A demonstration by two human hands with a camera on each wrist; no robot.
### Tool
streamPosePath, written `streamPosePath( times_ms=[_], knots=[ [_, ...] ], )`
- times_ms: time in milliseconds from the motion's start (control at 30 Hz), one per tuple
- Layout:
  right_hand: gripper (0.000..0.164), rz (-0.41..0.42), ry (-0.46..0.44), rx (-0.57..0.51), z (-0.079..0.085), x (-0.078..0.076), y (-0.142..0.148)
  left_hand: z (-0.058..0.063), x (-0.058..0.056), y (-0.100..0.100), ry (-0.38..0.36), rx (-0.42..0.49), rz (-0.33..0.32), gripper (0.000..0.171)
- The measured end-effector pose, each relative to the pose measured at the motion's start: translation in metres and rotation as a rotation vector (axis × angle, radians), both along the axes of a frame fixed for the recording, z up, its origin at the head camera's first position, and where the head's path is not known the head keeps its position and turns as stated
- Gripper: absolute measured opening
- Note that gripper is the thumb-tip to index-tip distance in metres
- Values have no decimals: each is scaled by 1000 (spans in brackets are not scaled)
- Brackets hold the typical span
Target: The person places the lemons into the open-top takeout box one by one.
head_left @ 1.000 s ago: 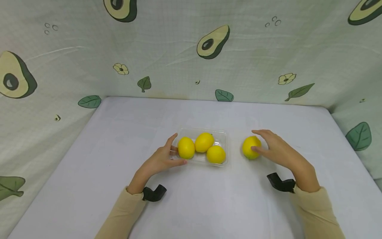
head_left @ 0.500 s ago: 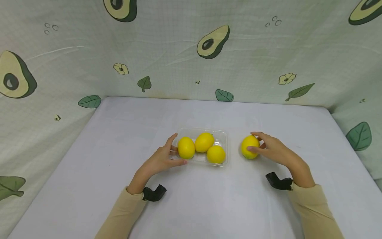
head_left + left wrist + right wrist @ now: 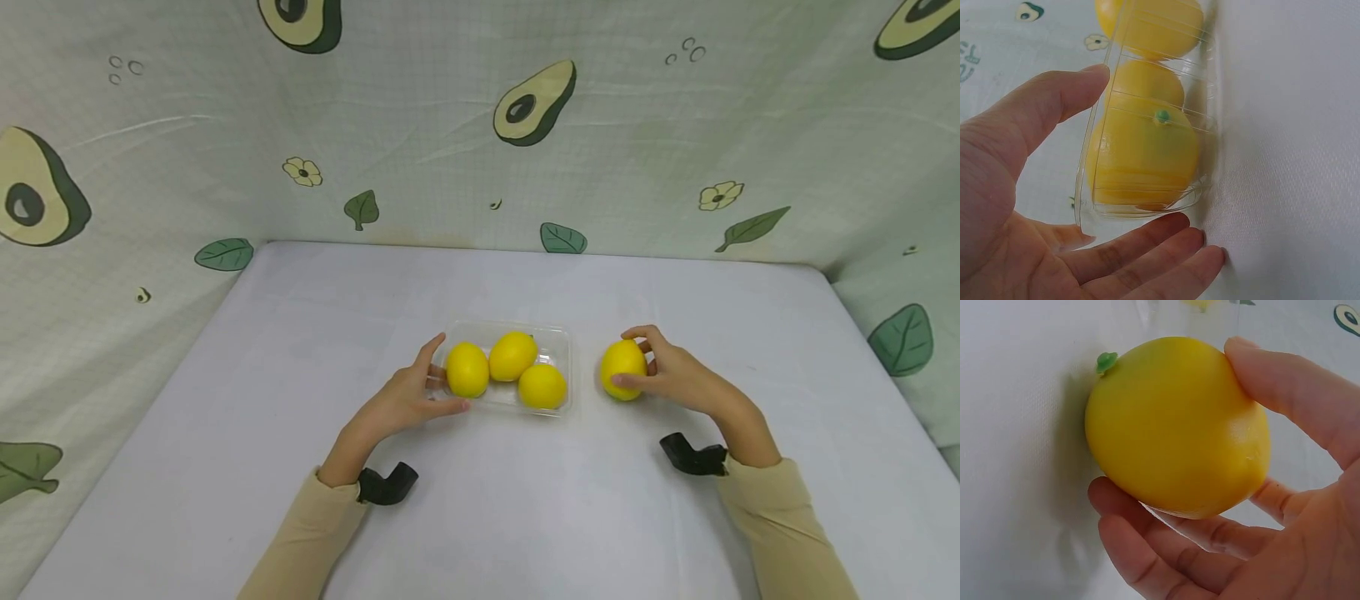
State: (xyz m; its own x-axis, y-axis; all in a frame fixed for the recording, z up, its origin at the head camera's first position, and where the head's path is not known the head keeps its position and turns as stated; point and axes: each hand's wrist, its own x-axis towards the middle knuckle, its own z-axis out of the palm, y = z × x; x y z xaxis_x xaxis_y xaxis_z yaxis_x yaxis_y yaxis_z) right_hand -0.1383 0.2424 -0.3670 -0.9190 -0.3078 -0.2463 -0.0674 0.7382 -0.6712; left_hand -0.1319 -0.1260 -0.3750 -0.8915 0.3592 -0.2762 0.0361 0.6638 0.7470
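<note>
At the middle of the table stands a clear plastic tray [image 3: 555, 340] with three yellow lemons [image 3: 513, 356] in it. My left hand [image 3: 408, 398] holds the tray's left end, its thumb at the near rim and the index finger reaching toward the far corner. In the left wrist view a lemon [image 3: 1144, 156] with a green stem nub shows through the tray wall, close to the fingers. To the right of the tray, my right hand [image 3: 678, 379] grips another lemon [image 3: 621, 367]. Thumb and fingers lie on opposite sides of that lemon [image 3: 1172, 425] in the right wrist view.
A white cloth [image 3: 525, 508] covers the table. Behind it hangs a pale curtain [image 3: 427, 125] printed with avocados and leaves; more of it lines both sides. Each wrist carries a black camera mount, the left mount [image 3: 387, 485] and the right mount [image 3: 692, 457].
My right hand has moved left onto the lone lemon, closed its fingers round it and shifted it slightly toward the tray. The left hand and tray have stayed in place.
</note>
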Motion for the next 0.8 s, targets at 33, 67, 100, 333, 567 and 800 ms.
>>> streamPosePath(
  times_ms=[33,67,100,333,567,800],
  knots=[
    [71,3,-4,-6,0,0,-1,0,0,0,1,0,-1,102],
    [72,5,-9,-12,1,1,-1,0,0,0,2,-2,-1,102],
    [73,8,-12,-18,1,1,-2,0,0,0,2,-3,-2,102],
    [77,18,-6,-7,2,3,-7,-2,-1,-1,3,-5,-3,102],
    [75,20,11,-5,4,5,-10,-3,-1,-1,6,-7,-1,102],
    [74,39,67,-28,7,8,-15,-2,0,-1,9,-4,-1,103]
  ],
)
